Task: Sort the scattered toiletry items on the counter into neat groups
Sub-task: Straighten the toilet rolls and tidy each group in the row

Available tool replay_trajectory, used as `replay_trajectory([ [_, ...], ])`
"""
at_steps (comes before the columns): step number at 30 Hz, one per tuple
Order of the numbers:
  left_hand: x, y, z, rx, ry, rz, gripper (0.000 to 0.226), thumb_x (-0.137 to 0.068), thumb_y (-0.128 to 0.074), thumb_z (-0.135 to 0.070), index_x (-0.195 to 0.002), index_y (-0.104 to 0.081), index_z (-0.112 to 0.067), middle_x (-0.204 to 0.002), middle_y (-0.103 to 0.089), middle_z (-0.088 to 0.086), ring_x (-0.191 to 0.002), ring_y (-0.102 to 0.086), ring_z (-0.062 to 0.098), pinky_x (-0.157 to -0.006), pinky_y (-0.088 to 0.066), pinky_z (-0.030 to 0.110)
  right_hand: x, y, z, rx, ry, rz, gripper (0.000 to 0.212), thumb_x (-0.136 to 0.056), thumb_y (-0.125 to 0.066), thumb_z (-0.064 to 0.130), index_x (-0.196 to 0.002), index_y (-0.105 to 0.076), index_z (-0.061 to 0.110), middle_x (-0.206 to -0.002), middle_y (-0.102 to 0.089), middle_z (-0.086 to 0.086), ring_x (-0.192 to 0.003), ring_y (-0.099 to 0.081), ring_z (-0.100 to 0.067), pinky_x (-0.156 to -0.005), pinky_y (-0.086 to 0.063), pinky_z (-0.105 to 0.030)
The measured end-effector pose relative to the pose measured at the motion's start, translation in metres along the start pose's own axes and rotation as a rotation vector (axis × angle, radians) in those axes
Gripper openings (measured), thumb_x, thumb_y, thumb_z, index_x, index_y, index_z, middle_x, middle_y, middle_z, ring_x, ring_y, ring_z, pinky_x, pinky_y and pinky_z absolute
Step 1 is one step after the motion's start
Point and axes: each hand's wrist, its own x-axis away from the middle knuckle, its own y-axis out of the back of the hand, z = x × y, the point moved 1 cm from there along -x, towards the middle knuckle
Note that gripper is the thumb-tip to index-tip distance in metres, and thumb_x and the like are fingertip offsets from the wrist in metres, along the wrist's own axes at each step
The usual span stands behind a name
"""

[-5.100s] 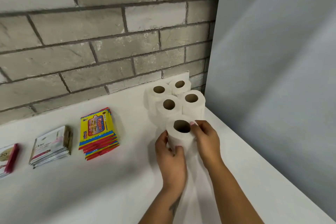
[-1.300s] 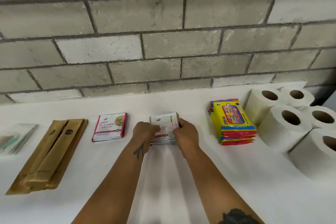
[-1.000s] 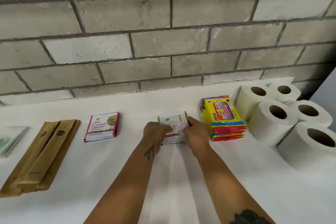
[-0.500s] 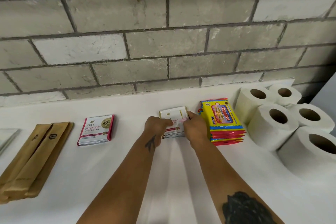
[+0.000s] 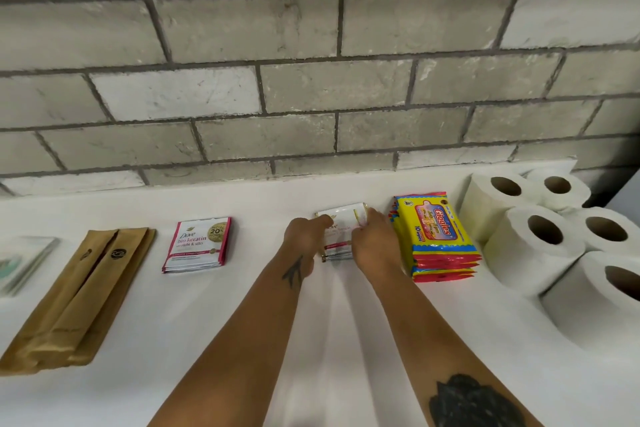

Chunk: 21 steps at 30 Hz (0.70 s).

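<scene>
Along the white counter: blurred, perhaps clear packets far left, brown paper sleeves, a stack of pink-white Dove sachets, a white sachet stack gripped at both sides, yellow wipes packs, upright toilet rolls

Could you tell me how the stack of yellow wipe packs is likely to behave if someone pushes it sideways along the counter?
The yellow wipe packs look soft and glossy, so the upper ones would probably slide off the lower ones. The stack is already slightly staggered. Pushed right, it would likely meet the toilet rolls close beside it.
</scene>
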Motion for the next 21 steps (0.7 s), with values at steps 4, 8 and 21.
replay_trajectory([
  [4,0.006,0.03,-0.005,-0.071,-0.072,-0.053,0.026,-0.086,-0.056,-0.019,-0.066,-0.045,-0.007,-0.065,-0.043,0.009,-0.058,-0.04,0.023,-0.065,-0.035,0.03,0.019,0.003,0.02,0.022,0.078,-0.021,0.053,-0.097,-0.041,0.02,-0.148,-0.027,0.014,-0.156,-0.025,-0.004,-0.141,-0.028,-0.022,-0.112,-0.027,-0.031],
  [8,0.014,0.072,-0.011,-0.11,-0.157,-0.169,0.052,-0.089,-0.055,-0.02,-0.133,-0.044,0.004,-0.139,-0.044,0.025,-0.127,-0.043,0.04,-0.104,-0.038,0.045,0.043,-0.007,0.051,-0.269,0.105,-0.05,0.046,-0.093,-0.049,0.016,-0.139,-0.044,0.018,-0.14,-0.051,-0.001,-0.126,-0.049,-0.016,-0.103,-0.033,-0.02],
  [21,0.002,0.204,0.001,-0.312,-0.129,-0.382,0.03,-0.088,-0.051,-0.01,-0.114,-0.056,0.005,-0.117,-0.057,0.02,-0.09,-0.06,0.03,-0.073,-0.048,0.036,0.077,-0.102,0.13,-0.513,-0.07,0.346,0.041,-0.089,-0.051,0.008,-0.13,-0.051,0.012,-0.13,-0.055,-0.003,-0.12,-0.052,-0.021,-0.091,-0.04,-0.024],
])
